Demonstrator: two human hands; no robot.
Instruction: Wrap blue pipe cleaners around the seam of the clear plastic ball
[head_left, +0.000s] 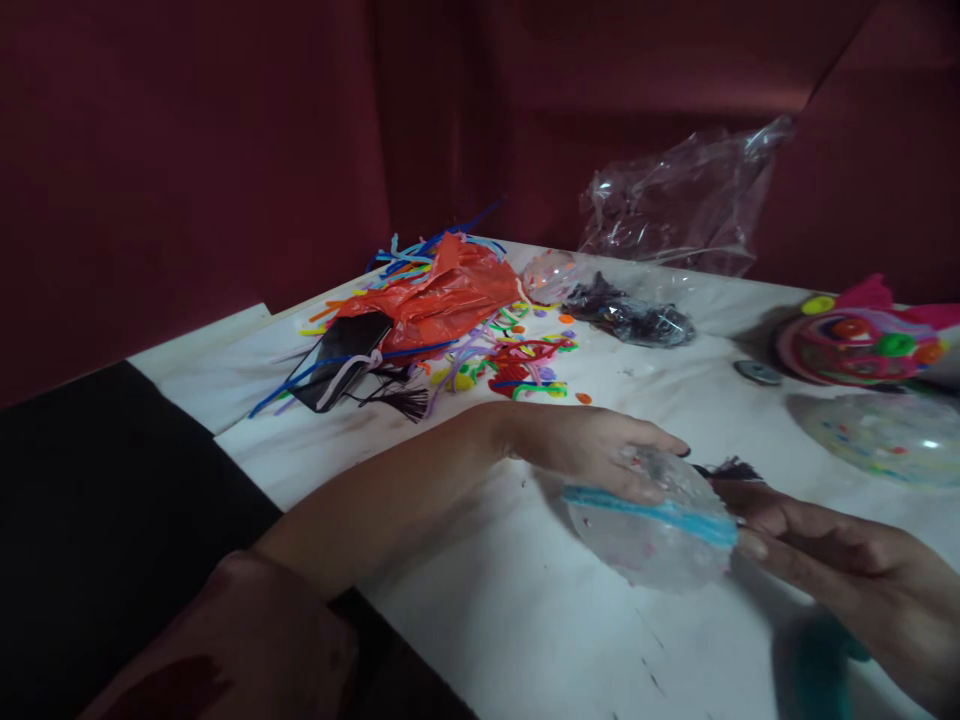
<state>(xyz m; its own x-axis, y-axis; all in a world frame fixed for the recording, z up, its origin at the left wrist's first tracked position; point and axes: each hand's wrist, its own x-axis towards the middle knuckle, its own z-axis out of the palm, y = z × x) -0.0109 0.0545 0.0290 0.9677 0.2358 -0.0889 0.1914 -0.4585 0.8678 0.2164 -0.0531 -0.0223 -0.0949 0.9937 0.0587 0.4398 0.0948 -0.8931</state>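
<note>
A clear, cloudy plastic ball or dome (pixel 645 550) is held just over the white table, with a light-blue fuzzy strip (pixel 652 507) running across its side. My left hand (pixel 592 450) wraps over its top left, thumb and fingers pressed on the surface. From the right, my right hand (pixel 840 550) is closed in a pinch at the ball's edge, by the strip's right end. A small black fringe (pixel 733 468) sticks up behind its fingers and appears pinched there; the exact grip is hidden.
Orange-red plastic (pixel 457 290), pipe cleaners and a black card (pixel 341 360) lie at back left. Beyond the ball are a dark plastic packet (pixel 630 315) and a clear bag (pixel 675 205). A decorated pink piece (pixel 855 345) and a speckled clear dome (pixel 885 435) sit right.
</note>
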